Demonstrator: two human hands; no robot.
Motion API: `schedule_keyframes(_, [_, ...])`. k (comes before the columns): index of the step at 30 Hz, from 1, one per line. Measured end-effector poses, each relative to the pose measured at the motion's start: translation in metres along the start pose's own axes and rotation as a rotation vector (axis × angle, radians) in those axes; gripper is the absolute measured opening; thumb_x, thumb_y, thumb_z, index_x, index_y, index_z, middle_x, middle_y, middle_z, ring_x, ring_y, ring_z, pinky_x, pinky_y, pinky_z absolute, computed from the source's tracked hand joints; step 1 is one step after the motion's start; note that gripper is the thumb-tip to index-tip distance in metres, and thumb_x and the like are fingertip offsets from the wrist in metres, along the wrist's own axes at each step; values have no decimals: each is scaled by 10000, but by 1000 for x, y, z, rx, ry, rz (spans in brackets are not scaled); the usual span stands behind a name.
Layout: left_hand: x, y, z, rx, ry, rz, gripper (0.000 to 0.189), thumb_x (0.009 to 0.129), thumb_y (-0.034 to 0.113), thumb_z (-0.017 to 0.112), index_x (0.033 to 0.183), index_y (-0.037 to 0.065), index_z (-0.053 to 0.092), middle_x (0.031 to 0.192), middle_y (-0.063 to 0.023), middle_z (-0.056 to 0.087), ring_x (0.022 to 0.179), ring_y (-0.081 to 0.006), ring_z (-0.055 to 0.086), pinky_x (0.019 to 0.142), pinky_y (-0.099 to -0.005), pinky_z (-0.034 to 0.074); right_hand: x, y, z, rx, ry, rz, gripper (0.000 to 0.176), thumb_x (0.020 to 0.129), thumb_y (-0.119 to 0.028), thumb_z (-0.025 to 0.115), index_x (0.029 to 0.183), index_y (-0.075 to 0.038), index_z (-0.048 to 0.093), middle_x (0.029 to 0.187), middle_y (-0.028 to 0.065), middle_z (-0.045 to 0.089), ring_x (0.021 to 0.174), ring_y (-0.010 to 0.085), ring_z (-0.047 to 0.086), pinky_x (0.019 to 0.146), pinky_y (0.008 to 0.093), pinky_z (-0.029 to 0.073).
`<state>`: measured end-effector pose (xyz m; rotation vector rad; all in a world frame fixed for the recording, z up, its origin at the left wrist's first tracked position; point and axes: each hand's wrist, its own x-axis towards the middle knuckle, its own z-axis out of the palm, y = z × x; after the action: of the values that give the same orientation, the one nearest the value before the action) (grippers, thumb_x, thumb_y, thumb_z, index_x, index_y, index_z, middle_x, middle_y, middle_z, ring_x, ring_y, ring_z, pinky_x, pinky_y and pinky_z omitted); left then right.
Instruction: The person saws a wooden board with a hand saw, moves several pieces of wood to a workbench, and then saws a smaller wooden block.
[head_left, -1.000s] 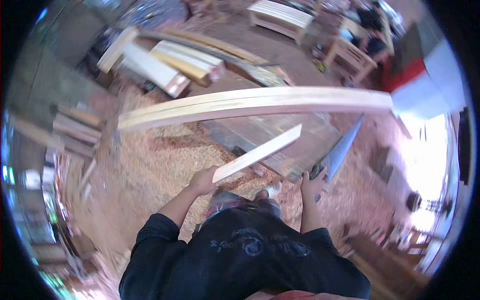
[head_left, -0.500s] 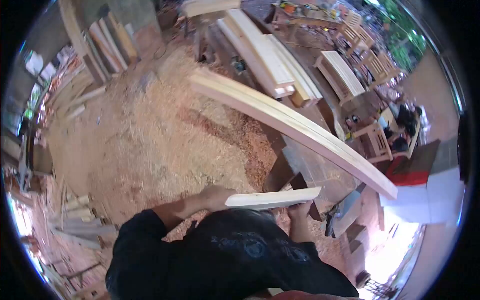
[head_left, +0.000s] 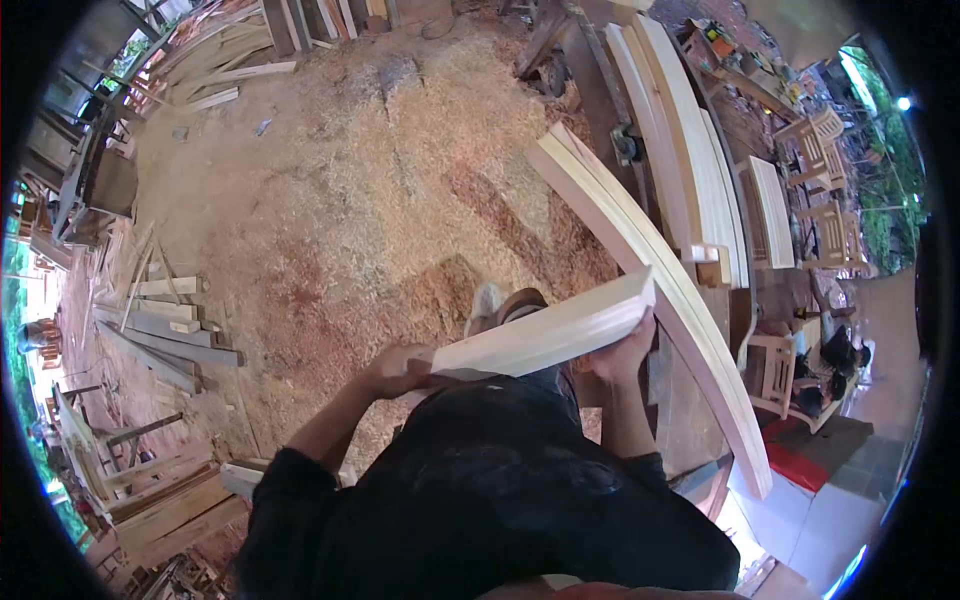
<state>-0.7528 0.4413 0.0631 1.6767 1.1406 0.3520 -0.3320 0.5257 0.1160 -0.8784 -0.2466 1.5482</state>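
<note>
A pale wooden board (head_left: 545,335) is held crosswise in front of my body, its right end higher than its left. My left hand (head_left: 400,370) is closed around the board's left end. At the right end, my right hand (head_left: 625,350) grips from below and behind, its fingers partly hidden by the wood. Just beyond that end, long pale planks (head_left: 660,265) lie slantwise on the workbench (head_left: 690,425).
More long planks (head_left: 690,150) are stacked beyond the bench. Wood shavings cover the floor (head_left: 330,200). Offcuts (head_left: 165,325) are piled at left, and lumber (head_left: 170,515) lies at lower left. Wooden chairs (head_left: 825,230) stand at right. A red cloth (head_left: 795,460) lies near the bench.
My view has turned left, so the bench and stacked planks appear farther right and more upright. The board in my hands has tilted, showing more of its broad face. Both hands still grip it.
</note>
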Motion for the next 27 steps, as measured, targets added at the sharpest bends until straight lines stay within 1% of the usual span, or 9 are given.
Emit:
schedule_keyframes(2, [-5, 15, -26, -142, 79, -110, 488, 903, 299, 837, 1245, 0, 661, 1151, -162, 735, 1062, -245, 711, 926, -394, 553, 45, 19, 51, 9, 64, 35, 646, 1058, -618, 385, 1464, -131, 508, 1372, 108, 622, 1283, 312, 585, 1110, 511, 455])
schedule_keyframes(4, [-4, -23, -30, -241, 170, -238, 611, 889, 497, 789, 1277, 45, 657, 1159, -203, 711, 1119, -326, 701, 967, -421, 538, 92, 40, 90, 27, 77, 76, 644, 1054, -629, 377, 1434, -135, 539, 1335, 97, 641, 1249, 304, 602, 1092, 506, 470])
schedule_keyframes(5, [6, -13, -52, -34, 146, -342, 601, 845, 431, 857, 1256, 36, 669, 1183, -208, 714, 1142, -315, 698, 983, -400, 537, 121, 53, 100, 37, 62, 103, 642, 1054, -628, 376, 1431, -135, 541, 1330, 95, 643, 1244, 303, 604, 1091, 506, 472])
schedule_keyframes(8, [30, 9, -106, -155, 253, -562, 665, 798, 472, 883, 1234, 22, 660, 1166, -217, 711, 1129, -320, 700, 964, -409, 542, 199, 68, 149, 120, -11, 198, 634, 1069, -598, 384, 1477, -126, 502, 1408, 99, 601, 1309, 313, 563, 1128, 503, 434])
schedule_keyframes(14, [59, -19, -196, -336, 504, -391, 472, 919, 393, 800, 1168, 11, 677, 1017, -106, 718, 1039, -213, 682, 910, -380, 547, 293, 33, 280, 86, -2, 253, 684, 1058, -638, 347, 1500, -137, 493, 1429, 126, 586, 1353, 345, 525, 1150, 528, 412])
schedule_keyframes(16, [67, -24, -235, -366, 537, -574, 379, 967, 351, 741, 1112, 5, 685, 976, -58, 701, 986, -186, 645, 884, -354, 530, 310, 19, 303, 55, 22, 229, 694, 1059, -639, 331, 1514, -136, 477, 1457, 127, 568, 1375, 349, 508, 1164, 532, 395])
schedule_keyframes(19, [92, -66, -261, -764, 827, -579, 304, 1004, 368, 684, 1077, 73, 697, 996, -35, 708, 910, -157, 628, 848, -299, 483, 357, 2, 320, 95, -50, 191, 680, 1066, -619, 304, 1515, -138, 473, 1513, 110, 526, 1390, 351, 497, 1172, 540, 380])
schedule_keyframes(23, [173, -105, -303, -1294, 1056, -549, 393, 1008, 483, 633, 1160, 122, 663, 1136, -31, 701, 1000, -183, 629, 859, -352, 470, 419, 1, 330, 48, 88, 76, 653, 1069, -608, 316, 1510, -155, 480, 1502, 83, 542, 1399, 331, 498, 1176, 518, 374])
schedule_keyframes(27, [278, -150, -370, -1237, 1203, -743, 401, 1007, 453, 588, 1141, 80, 652, 1069, -41, 661, 996, -204, 617, 830, -382, 471, 480, 18, 368, 56, 76, 19, 649, 1076, -599, 322, 1522, -150, 466, 1499, 73, 547, 1406, 312, 496, 1181, 488, 372])
